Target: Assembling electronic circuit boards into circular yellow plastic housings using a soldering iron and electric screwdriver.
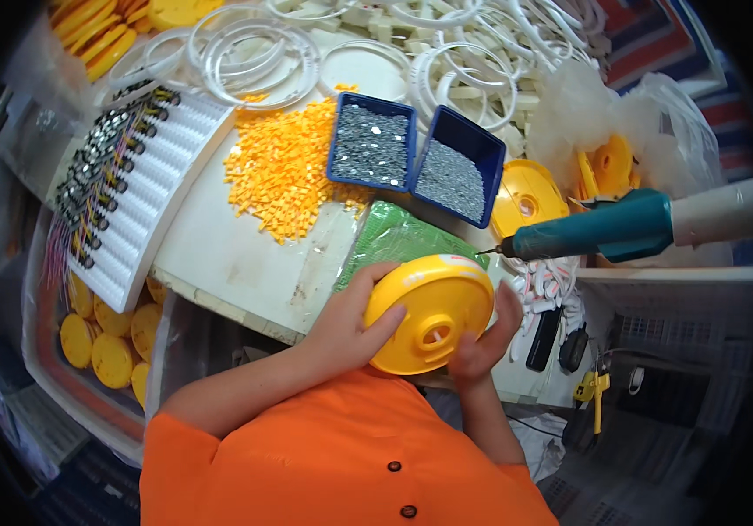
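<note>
In front of my orange shirt, a round yellow plastic housing [411, 337] is held up and tilted, its hub with a central hole facing me. My left hand [350, 316] grips its left rim, thumb across the face and the other fingers behind. On the right side, my right hand [486, 337] has its thumb against the lower face and its fingers curled up beside the rim. Just beyond the housing is a teal electric screwdriver [591, 230], its bit pointing left above a green sheet in clear plastic [403, 241].
Two blue bins [334, 145] of small metal parts stand beside a heap of small yellow pieces [280, 171]. A white foam tray [144, 188] holds wired components at left. White rings [254, 57] lie at the back. Below left, a lined crate [39, 289] holds yellow discs.
</note>
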Demonstrator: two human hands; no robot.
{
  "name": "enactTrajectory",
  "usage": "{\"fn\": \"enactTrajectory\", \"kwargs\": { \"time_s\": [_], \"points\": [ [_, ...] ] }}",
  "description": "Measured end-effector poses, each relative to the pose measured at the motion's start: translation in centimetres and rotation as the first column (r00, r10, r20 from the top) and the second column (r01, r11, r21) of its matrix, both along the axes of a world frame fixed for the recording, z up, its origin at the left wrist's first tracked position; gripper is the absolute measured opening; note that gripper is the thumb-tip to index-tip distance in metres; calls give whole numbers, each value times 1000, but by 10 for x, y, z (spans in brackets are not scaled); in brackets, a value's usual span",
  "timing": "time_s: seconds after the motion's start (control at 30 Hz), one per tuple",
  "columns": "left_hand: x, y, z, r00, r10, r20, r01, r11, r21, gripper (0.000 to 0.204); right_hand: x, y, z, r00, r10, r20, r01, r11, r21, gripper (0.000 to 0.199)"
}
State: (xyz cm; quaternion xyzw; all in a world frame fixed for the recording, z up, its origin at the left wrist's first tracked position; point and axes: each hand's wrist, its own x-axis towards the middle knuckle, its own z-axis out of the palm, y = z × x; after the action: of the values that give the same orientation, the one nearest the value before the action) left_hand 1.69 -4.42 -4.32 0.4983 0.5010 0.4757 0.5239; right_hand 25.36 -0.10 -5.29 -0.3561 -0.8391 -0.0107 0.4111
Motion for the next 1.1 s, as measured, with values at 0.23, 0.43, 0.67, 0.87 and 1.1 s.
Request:
{"fn": "enactTrajectory", "kwargs": {
  "time_s": [0.23, 0.43, 0.67, 0.87, 1.1],
  "points": [
    [-10, -11, 0, 989, -81, 122, 62, 986, 153, 58, 0, -1, 21, 747, -263, -611, -402, 552, -730, 64],
    [-16, -4, 7, 998, -50, 28, 43, 978, 203, 49, -4, -8, 42, 846, -100, -524, -321, 689, -650, 62],
    [-36, 40, 40, 967, -224, -120, 252, 903, 348, 61, 15, 16, 70, 907, 123, -402, -358, 728, -585, 53],
    [-54, 51, 25, 535, -125, -835, 718, 588, 372, 60, 32, 6, 50, 959, 253, 125, -183, 896, -404, 46],
    [-44, 31, 0, 490, -124, -863, 718, 619, 318, 32, 27, -11, 17, 985, 163, 53, -126, 899, -419, 33]
  ]
}}
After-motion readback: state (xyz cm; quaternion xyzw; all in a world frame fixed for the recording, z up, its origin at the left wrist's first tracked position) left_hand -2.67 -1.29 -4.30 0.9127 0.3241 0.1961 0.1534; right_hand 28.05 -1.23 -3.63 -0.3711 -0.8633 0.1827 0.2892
